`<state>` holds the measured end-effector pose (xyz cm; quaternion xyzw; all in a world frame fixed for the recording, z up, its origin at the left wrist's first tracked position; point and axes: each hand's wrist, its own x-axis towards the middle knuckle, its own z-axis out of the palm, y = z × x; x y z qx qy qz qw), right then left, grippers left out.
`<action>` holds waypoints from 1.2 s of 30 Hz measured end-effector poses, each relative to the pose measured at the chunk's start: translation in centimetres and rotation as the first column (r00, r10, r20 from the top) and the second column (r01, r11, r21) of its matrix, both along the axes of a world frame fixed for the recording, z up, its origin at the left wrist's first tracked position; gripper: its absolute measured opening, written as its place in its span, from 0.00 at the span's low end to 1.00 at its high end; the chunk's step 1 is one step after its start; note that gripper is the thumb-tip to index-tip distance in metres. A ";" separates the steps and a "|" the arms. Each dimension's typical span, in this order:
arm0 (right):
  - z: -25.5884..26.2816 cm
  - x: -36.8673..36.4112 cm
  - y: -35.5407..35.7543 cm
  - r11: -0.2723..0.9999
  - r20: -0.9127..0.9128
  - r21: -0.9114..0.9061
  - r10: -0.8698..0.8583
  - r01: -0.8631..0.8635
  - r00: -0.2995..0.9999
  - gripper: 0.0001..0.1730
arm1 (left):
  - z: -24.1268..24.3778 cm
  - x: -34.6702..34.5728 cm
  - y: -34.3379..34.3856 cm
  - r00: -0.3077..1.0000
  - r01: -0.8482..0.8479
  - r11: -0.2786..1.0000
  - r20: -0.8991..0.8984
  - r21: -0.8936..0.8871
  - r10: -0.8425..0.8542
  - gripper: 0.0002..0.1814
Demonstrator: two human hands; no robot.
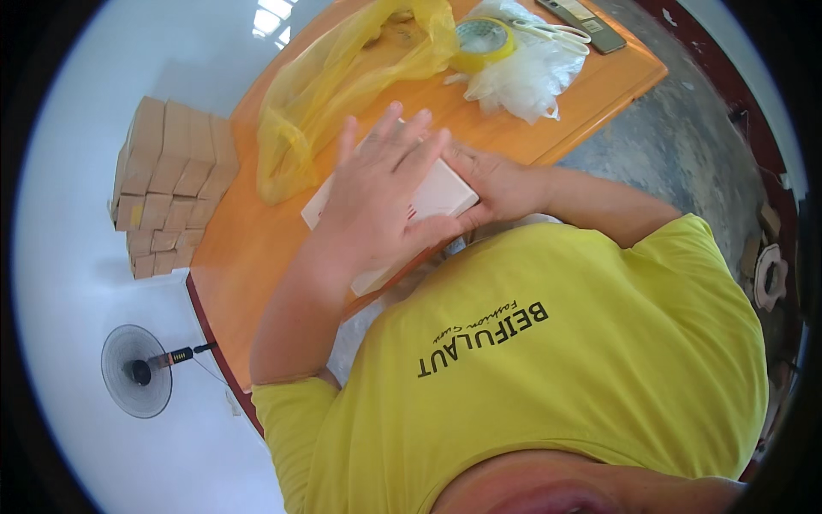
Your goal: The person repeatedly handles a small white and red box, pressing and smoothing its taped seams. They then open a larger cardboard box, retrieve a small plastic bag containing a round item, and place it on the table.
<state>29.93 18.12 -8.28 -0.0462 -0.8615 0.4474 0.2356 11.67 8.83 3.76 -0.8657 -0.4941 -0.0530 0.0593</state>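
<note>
A flat white cardboard box (449,189) with red print lies at the near edge of the wooden table. Across its top rests my left hand (379,180), palm down, slightly blurred, with the fingers spread apart. My right hand (498,183) grips the box's right end, its thumb along the near side and its fingers at the far side. Below my left wrist a pale cardboard edge (369,279) shows; whether it belongs to the same box I cannot tell. Much of the box's top is hidden by my left hand.
On the orange-brown table (244,257) lie a yellow plastic bag (289,154), a yellow-edged tape roll (504,51), crumpled clear plastic (514,90), scissors with white handles (571,40) and a phone (607,40). Brown cartons (173,151) are stacked at left, near a fan (137,371).
</note>
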 end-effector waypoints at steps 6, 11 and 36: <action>-0.8 0.6 0.4 1.000 -0.031 0.001 -0.027 0.027 0.999 0.71 | 6.7 1.3 -4.8 0.961 0.191 0.974 0.178 0.122 -0.211 0.46; -1.0 0.1 0.2 0.999 -0.088 0.029 0.033 -0.030 0.996 0.71 | 9.0 3.8 -8.0 0.934 0.315 0.942 0.142 0.112 -0.329 0.45; -1.0 -0.2 0.3 0.999 -0.076 0.021 0.036 -0.035 0.996 0.73 | 8.5 4.1 -10.0 0.911 0.368 0.921 0.147 0.131 -0.385 0.43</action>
